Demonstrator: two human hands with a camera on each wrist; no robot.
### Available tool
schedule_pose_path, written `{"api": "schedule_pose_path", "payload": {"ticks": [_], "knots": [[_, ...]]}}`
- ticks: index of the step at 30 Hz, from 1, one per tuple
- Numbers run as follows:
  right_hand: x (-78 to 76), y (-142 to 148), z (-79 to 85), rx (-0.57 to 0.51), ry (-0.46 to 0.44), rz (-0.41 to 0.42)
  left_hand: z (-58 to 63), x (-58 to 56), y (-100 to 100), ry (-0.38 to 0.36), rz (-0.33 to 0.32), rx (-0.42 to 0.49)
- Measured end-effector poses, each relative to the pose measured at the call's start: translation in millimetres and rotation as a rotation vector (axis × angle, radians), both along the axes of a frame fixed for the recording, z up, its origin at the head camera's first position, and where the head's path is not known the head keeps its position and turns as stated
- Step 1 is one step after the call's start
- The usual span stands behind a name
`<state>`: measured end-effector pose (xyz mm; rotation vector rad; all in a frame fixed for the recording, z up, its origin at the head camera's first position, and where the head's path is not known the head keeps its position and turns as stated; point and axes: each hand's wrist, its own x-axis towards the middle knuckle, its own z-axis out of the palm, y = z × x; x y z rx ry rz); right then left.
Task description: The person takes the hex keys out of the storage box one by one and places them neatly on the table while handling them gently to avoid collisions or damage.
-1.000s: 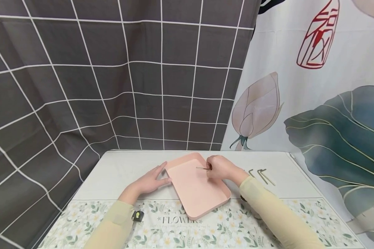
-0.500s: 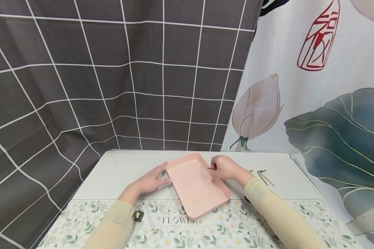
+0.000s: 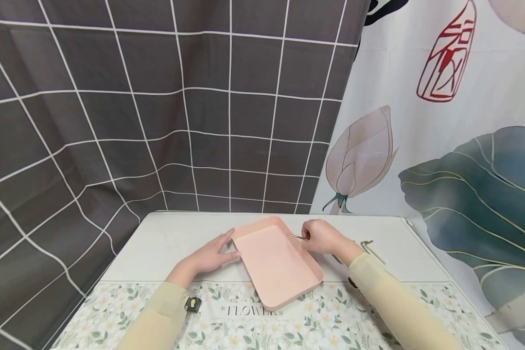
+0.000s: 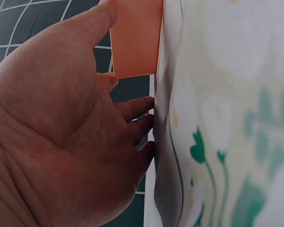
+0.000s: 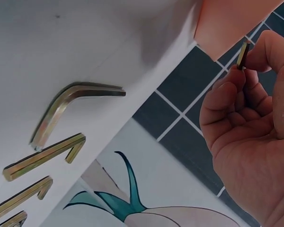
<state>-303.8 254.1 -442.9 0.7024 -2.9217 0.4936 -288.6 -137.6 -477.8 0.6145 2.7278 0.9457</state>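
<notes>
My left hand (image 3: 207, 254) rests at the left rim of a pink tray (image 3: 273, 267), its fingers extended and spread. In the left wrist view, the thumb and index fingertip touch the tray's wall (image 4: 136, 42), and the other fingertips reach the tabletop. My right hand (image 3: 323, 236) pinches a brass-coloured hex key (image 5: 243, 56) between thumb and forefinger, above the tray's right rim. The key's thin arm points left over the tray, and its rest is hidden in the fingers. More bent hex keys (image 5: 78, 97) lie beside the right hand on the table.
The tray sits slantwise, partly on a flowered cloth (image 3: 227, 335) along the near side of the white table (image 3: 179, 228). Behind hang a dark checked curtain (image 3: 210, 116) and a white flower-printed curtain (image 3: 398, 73), close to the table's back edge.
My right hand has shifted right with the hex key, from over the tray's inside to its right rim. The left hand and tray have stayed in place.
</notes>
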Motion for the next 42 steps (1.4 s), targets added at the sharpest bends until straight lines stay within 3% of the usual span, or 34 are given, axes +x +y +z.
{"api": "schedule_pose_path", "payload": {"ticks": [42], "knots": [[11.4,39.9,-19.6,-0.038,-0.005,-0.07,-8.1,-4.4,0.6,0.005,-0.011,0.028]]}}
